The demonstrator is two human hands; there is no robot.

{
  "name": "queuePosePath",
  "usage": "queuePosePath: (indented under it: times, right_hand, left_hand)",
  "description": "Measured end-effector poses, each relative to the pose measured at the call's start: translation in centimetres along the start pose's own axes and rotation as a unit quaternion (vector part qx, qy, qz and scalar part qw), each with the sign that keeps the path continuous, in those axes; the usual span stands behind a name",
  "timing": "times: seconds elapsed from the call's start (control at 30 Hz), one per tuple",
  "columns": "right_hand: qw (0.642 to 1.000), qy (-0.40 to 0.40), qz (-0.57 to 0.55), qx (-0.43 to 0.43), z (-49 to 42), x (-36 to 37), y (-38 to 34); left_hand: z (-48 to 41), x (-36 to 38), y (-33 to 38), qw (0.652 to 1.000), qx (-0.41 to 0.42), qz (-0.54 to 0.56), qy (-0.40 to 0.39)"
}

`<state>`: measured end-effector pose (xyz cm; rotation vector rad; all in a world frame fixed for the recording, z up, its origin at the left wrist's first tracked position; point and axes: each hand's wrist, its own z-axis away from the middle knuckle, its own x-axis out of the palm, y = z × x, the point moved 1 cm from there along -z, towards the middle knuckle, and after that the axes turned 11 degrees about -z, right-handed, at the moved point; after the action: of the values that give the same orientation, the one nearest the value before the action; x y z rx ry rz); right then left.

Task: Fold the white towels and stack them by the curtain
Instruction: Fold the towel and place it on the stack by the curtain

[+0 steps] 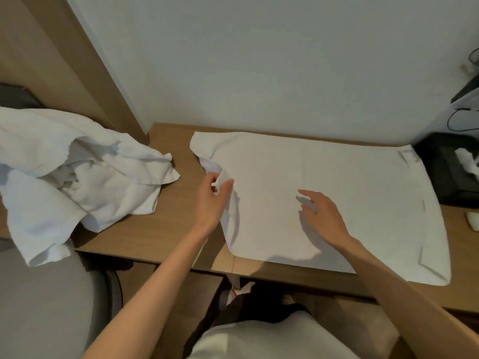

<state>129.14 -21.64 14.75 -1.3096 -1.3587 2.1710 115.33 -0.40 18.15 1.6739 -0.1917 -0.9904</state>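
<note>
The left hand (215,200) pinches a bunched fold at the left edge of the white towel (324,174), with the cloth caught between the thumb and curled fingers and lifted a little off the desk (168,229). The right hand (321,216) is over the middle of this towel with its fingers spread, slightly bent and holding nothing. A shadow lies under it, and I cannot tell whether the fingertips touch the cloth.

The towel lies spread flat. Its far edge runs along the wall (259,60) and its near edge lies just inside the desk's front edge. Its near right corner is turned over on itself and reaches that front edge.

A strip of bare desk lies to the left of the towel. Beyond the strip is a crumpled heap of white towels (77,172), and part of it hangs over the desk's front edge above a grey chair (39,294).

Just beside the towel's far right corner stands a black tissue box (445,177). A white tissue (466,158) sticks out of its top.
</note>
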Motion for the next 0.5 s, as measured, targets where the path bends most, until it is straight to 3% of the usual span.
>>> queuePosePath:
  times: [0.13,0.33,0.5]
  right_hand:
    - [0.996,0.08,0.035,0.037,1.5,-5.1,2.9]
    - [0.972,0.154,0.106,0.142,4.6,-11.8,8.8]
    - [0.963,0.149,0.157,0.163,7.4,-15.1,13.0]
  left_hand:
    - [0.6,6.4,3.5,0.998,0.029,0.001,-0.063]
    - [2.9,16.3,2.8,0.974,0.017,-0.116,-0.193]
    - [4.2,19.3,1.6,0.975,-0.002,-0.16,-0.155]
